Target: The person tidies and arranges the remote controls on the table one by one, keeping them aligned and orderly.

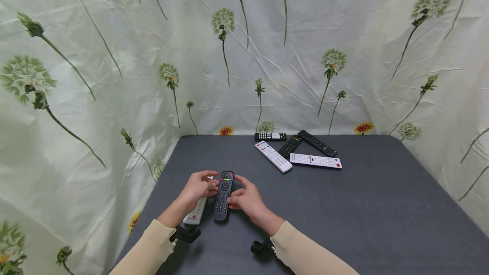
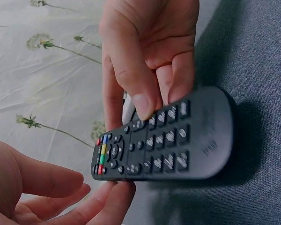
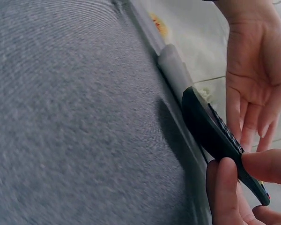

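Observation:
A black remote control (image 1: pixel 223 196) with colored buttons is raised over the dark tabletop, button side up. My right hand (image 1: pixel 248 200) pinches its side edge, the thumb on the button face and fingers underneath, as the right wrist view shows. On the opposite side is my left hand (image 1: pixel 198 188), fingertips at the remote's far end and thumb apart from it in the left wrist view. Beneath the left hand and forearm lies a white remote (image 1: pixel 195 215), partly hidden by them.
Toward the back of the dark table (image 1: pixel 366 207) lie several more remotes, among them a white one (image 1: pixel 273 156), another white one (image 1: pixel 315 161) and a long black one (image 1: pixel 317 143). A flower-patterned curtain (image 1: pixel 290 67) hangs behind and at the sides.

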{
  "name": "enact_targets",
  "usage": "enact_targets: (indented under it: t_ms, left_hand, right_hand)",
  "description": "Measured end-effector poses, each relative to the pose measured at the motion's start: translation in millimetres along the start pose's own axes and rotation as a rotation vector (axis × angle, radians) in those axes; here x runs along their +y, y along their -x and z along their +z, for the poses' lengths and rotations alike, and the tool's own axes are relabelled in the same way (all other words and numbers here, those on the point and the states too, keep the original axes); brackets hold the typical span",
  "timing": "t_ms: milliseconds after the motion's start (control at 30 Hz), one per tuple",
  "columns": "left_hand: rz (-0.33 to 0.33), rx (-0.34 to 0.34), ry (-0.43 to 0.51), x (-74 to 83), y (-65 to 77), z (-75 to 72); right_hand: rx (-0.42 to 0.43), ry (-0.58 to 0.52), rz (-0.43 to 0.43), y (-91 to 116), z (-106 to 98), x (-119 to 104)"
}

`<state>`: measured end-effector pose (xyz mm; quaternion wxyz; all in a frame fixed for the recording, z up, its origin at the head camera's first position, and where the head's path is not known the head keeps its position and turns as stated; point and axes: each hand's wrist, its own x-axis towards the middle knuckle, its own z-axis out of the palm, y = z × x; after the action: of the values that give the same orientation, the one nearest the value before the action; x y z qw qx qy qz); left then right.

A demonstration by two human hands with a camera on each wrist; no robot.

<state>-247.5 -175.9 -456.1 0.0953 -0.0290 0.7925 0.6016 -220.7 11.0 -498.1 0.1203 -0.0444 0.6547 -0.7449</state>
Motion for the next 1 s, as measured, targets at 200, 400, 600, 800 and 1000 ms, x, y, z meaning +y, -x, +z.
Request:
enact_targets:
  t_ms: [200, 400, 600, 800, 1000]
  left_hand:
    - [-0.036, 0.004, 0.001, 0.7, 2.0, 0.2]
    - [-0.114, -0.049, 0.112, 2.1, 8.1, 0.2]
    - [-0.180, -0.063, 0.219, 5.7, 12.4, 4.4]
    - [-0.197, -0.076, 0.264, 5.4, 14.8, 6.3]
    - [-0.190, -0.080, 0.282, 3.7, 15.8, 5.5]
  right_hand:
    - [0.007, 0.073, -0.048, -1.9, 6.5, 6.5]
    - [0.021, 0.193, -0.063, -3.5, 7.5, 9.4]
    - [0.041, 0.302, -0.070, -4.3, 6.7, 9.6]
    - [0.037, 0.324, -0.077, -3.8, 7.4, 8.1]
    - [0.041, 0.317, -0.076, -3.0, 7.2, 8.3]
